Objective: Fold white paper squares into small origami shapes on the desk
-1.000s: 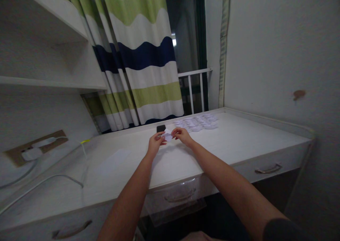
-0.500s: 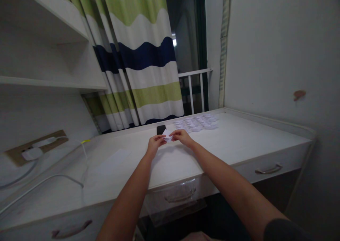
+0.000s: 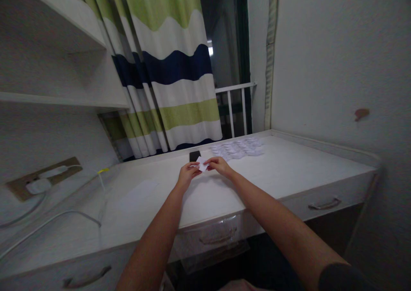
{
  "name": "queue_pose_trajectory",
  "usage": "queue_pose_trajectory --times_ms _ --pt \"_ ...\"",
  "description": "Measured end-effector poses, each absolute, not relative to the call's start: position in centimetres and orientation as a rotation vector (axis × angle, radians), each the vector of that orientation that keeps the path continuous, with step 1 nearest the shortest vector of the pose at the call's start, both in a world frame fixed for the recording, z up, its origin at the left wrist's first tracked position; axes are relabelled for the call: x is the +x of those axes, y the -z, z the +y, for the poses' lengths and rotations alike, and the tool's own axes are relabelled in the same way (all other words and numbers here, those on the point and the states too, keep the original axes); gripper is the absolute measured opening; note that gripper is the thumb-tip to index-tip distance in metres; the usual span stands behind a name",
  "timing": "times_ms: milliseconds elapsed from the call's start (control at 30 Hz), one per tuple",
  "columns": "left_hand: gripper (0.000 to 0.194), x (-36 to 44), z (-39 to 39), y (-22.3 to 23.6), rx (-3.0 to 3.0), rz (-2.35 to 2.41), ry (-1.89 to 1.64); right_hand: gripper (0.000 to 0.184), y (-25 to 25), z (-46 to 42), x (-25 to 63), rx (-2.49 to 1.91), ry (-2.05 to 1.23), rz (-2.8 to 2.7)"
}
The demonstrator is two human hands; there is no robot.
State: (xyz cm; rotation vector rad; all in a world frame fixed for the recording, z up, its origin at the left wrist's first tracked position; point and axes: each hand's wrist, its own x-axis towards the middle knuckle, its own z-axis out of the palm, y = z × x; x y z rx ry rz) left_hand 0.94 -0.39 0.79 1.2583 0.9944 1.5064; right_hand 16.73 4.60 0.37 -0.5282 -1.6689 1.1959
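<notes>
A small folded piece of white paper is held between my two hands, above the middle of the white desk. My left hand pinches its left side with closed fingertips. On the other side, my right hand grips the right corner between thumb and fingers. Just behind the paper lies a flat black object like a phone. Rows of small folded white paper pieces rest on the desk beyond my right hand. The finer folds of the held paper are too small to make out.
The white desk has drawers with metal handles along its front. White sheets of paper lie to the left, near a white cable and a plugged-in charger. A shelf juts out at upper left; a striped curtain hangs behind.
Between my fingers, the folded paper has shifted a little and now shows a flatter, diamond-like face. Both hands stay in nearly the same place.
</notes>
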Motion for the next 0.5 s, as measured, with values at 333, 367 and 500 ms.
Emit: queue_pose_trajectory --times_ms 333,367,500 --pt "0.033 0.94 -0.35 -0.77 1.253 0.975 -1.511 0.032 -0.17 4.68 16.82 -0.487 -1.269 -1.585" --pt "0.033 0.99 -0.38 -0.83 1.253 0.97 -1.514 0.032 -0.22 4.64 16.86 -0.487 -1.274 -1.571" --pt "0.033 1.15 -0.47 -1.02 1.251 0.943 -1.525 0.035 -0.64 4.19 17.01 -0.499 -1.319 -1.511"
